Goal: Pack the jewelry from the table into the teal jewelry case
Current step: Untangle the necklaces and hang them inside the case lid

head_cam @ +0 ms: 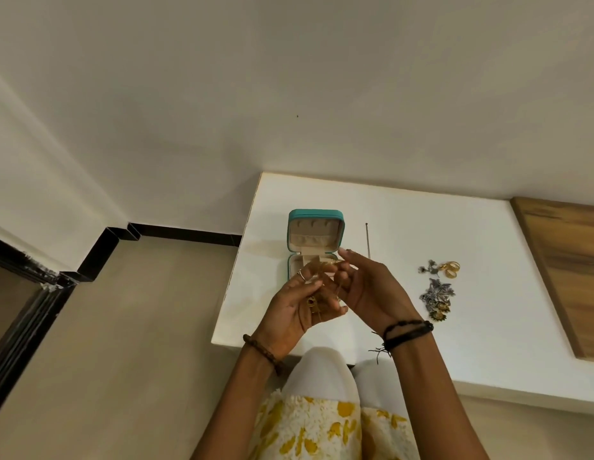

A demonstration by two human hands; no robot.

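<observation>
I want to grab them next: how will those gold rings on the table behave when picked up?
The gold rings are probably stiff and light, being small hoops. They look smooth and shiny, so they may slip from fingertips. Round as they are, they might roll on the smooth white table if nudged.

white table (405, 227) | wooden panel (568, 267) at its right end | beige floor (123, 327) | black skirting (186, 232)

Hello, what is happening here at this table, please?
A person is packing jewelry. Both hands, left hand and right hand, hold a thin gold chain just in front of the open teal jewelry case. More pieces wait on the white table: gold rings, silver pieces and a thin pin.
</observation>
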